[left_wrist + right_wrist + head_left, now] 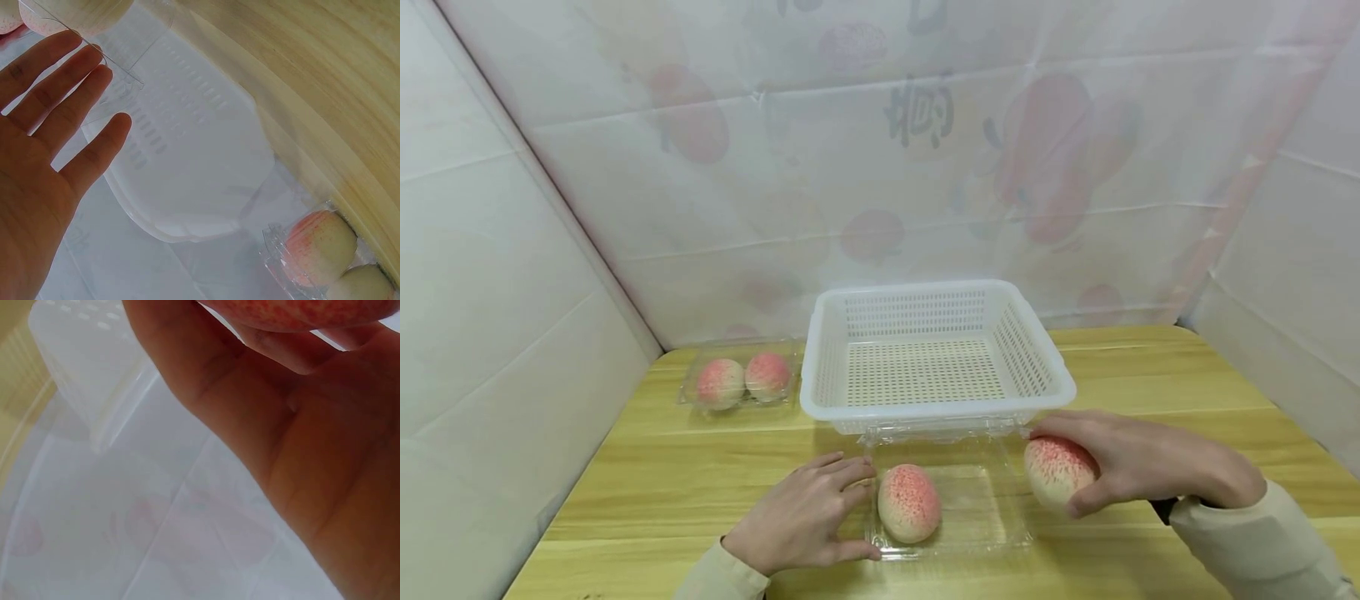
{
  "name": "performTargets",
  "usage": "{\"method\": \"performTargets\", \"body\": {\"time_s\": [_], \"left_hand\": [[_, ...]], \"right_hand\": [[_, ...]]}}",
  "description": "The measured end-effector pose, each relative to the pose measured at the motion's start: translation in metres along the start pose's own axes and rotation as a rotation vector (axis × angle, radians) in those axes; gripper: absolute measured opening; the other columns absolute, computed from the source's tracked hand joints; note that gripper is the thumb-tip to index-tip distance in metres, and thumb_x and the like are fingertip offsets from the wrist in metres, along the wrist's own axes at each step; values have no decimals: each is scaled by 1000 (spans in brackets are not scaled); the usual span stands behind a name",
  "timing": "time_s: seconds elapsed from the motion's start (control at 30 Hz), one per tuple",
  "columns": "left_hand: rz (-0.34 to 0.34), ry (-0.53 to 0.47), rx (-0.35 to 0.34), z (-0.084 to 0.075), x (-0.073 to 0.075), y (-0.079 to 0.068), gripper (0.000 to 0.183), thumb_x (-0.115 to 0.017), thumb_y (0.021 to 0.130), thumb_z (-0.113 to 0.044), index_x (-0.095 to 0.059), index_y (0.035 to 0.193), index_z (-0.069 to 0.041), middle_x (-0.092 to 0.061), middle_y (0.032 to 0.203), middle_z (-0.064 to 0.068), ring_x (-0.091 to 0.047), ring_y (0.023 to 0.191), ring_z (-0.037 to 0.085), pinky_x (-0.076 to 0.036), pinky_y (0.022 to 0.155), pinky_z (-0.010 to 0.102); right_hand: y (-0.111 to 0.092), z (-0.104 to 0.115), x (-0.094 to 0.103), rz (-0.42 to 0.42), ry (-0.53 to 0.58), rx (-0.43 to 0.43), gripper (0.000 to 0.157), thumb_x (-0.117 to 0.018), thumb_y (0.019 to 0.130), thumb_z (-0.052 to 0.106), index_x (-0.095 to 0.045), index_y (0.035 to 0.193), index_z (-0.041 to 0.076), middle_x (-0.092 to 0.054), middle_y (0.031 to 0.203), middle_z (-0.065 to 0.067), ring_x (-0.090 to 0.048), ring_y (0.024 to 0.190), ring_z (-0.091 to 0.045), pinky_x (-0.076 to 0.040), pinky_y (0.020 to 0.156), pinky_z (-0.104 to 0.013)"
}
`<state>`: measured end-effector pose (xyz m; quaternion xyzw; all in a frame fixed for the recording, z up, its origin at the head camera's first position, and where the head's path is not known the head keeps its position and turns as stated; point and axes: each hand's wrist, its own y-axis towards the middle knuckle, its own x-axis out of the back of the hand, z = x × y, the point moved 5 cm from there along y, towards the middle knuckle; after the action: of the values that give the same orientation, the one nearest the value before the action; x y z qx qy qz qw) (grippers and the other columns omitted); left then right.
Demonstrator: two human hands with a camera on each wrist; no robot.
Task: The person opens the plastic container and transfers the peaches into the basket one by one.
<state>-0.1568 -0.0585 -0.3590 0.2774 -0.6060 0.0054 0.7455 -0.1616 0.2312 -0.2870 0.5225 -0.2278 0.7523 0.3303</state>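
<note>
My right hand point(1120, 458) grips a pink and cream peach point(1054, 475), possibly a model one, just beyond the right side of an open clear plastic box point(973, 500). In the right wrist view the peach point(300, 311) lies against the fingers, only its lower part in sight. Inside the box, on its left side, sits another peach point(910, 504). My left hand point(808, 517) rests at the box's left edge with fingers extended; the left wrist view shows the fingers point(72, 115) straight and the clear plastic edge at their tips.
Behind the clear box stands a white slotted plastic basket point(936, 408), with nothing seen inside. To its left, a second clear box point(737, 343) contains two peaches point(721, 384). The wooden table point(647, 492) is bordered by pale printed sheets point(760, 183) at the back and sides.
</note>
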Motion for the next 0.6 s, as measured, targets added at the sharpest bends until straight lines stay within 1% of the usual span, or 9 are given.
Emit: {"method": "performTargets", "body": {"time_s": [0.1, 0.27, 0.33, 0.43, 0.6], "left_hand": [[2, 1, 1, 0, 0, 0, 52, -61, 75, -59, -69, 93, -11, -61, 106, 2, -56, 101, 15, -46, 90, 38], [3, 5, 3, 0, -1, -1, 52, -62, 75, -60, -69, 93, -12, -61, 106, 2, -56, 101, 14, -46, 90, 38], [6, 6, 5, 0, -1, -1, 52, -61, 75, -60, -69, 94, -12, -61, 106, 2, -56, 101, 14, -46, 90, 38], [13, 5, 7, 0, -1, -1, 53, -60, 76, -60, -69, 94, -12, -61, 107, 2, -56, 102, 14, -46, 90, 38], [20, 3, 9, 0, 0, 0, 54, -57, 77, -61, -69, 95, -12, -61, 107, 1, -55, 102, 14, -46, 91, 37]], "right_hand": [[1, -2, 3, 4, 2, -25, 63, -77, 64, 33, -50, 120, 25, -50, 108, 11, -48, 85, -4, -44, 64, -22], [4, -4, 6, 13, 7, -44, 61, -77, 65, 33, -51, 119, 23, -51, 105, 12, -48, 83, -4, -43, 64, -21], [5, -4, 7, 17, 2, -34, 60, -77, 66, 34, -51, 119, 22, -51, 105, 12, -48, 83, -4, -43, 63, -22], [5, -5, 7, 18, 0, -36, 60, -76, 66, 34, -51, 119, 23, -51, 106, 13, -48, 83, -4, -43, 63, -22], [7, -7, 11, 20, -4, -49, 61, -76, 66, 34, -50, 120, 21, -51, 106, 9, -48, 82, -4, -43, 63, -22]]}}
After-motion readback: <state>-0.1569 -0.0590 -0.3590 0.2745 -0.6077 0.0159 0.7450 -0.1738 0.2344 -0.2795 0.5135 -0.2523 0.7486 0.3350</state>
